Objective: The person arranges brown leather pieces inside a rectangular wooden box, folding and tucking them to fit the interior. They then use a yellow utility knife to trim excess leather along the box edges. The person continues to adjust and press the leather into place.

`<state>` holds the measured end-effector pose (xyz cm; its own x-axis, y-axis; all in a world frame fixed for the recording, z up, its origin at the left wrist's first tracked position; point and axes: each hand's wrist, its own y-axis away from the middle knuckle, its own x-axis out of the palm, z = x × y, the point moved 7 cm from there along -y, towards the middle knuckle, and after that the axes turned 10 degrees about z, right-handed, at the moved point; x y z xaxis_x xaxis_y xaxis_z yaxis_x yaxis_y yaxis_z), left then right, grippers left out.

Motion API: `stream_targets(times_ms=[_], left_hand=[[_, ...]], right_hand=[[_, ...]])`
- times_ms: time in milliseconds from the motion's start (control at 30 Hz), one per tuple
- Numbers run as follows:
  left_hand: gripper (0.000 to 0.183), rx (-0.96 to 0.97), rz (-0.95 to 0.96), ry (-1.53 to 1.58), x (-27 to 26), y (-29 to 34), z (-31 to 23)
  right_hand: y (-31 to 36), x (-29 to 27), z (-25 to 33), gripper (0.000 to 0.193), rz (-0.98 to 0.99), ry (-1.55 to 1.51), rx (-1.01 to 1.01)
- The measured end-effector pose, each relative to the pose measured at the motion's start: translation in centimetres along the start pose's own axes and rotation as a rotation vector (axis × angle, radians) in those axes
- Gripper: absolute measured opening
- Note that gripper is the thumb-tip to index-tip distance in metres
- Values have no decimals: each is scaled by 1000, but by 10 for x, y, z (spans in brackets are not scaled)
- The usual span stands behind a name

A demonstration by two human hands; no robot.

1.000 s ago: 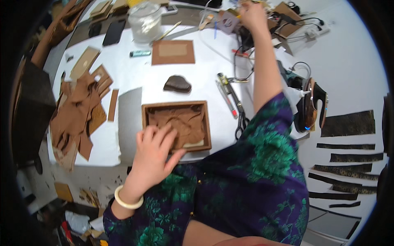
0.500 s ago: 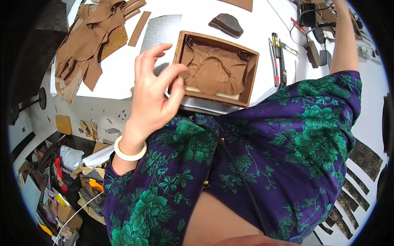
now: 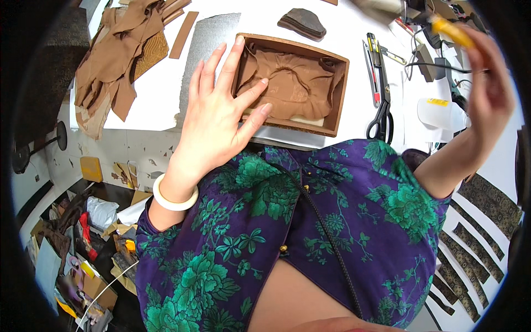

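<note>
My left hand (image 3: 217,113), with a cream bangle on its wrist, lies spread over the left end of an open brown wooden box (image 3: 301,129). One fingertip meets the box's upper left corner; the thumb and another finger reach over its inside. Crumpled brown leather (image 3: 296,91) lines the box, bunched at the corners, with a pale strip showing along the near side. At the upper right my right hand (image 3: 489,83) is raised, gripping a yellow-handled tool (image 3: 451,30). Motion smears the tool's greyish far end, so its kind is unclear.
Brown leather scraps (image 3: 119,55) heap at the left beside a grey sheet (image 3: 210,41). Dark stacked pieces (image 3: 302,24) lie behind the box. Black scissors (image 3: 380,119) and cutter knives (image 3: 371,72) lie right of it, near a translucent container (image 3: 440,113) and cables. Patterned strips (image 3: 467,249) lie lower right.
My right hand has come back from the far right edge with the yellow-handled tool in it. My left hand has spread its fingers and moved up onto the box's left end.
</note>
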<state>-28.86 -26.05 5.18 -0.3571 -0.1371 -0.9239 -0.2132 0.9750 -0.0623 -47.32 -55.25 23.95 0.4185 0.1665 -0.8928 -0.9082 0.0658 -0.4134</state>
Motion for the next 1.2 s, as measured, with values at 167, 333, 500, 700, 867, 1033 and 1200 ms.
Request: stream_targets(times_ms=[167, 333, 500, 700, 867, 1033, 1200], left_hand=[[44, -75, 24, -81, -2, 3, -1], [46, -72, 28, -90, -2, -2, -3], [49, -86, 23, -77, -2, -1, -3], [51, -94, -15, -50, -1, 1, -2], [37, -97, -29, 1, -4, 6, -3], [32, -71, -16, 37, -9, 9, -7], [33, -81, -13, 0, -10, 12, -7]], right_hand=[[4, 98, 62, 25, 157, -238, 13], [9, 138, 68, 21, 168, -234, 58], [12, 155, 63, 20, 136, -250, 53], [15, 163, 62, 21, 119, -240, 63], [24, 169, 54, 22, 70, -326, 128], [25, 171, 56, 23, 97, -356, 125], [26, 171, 60, 23, 96, -334, 138]])
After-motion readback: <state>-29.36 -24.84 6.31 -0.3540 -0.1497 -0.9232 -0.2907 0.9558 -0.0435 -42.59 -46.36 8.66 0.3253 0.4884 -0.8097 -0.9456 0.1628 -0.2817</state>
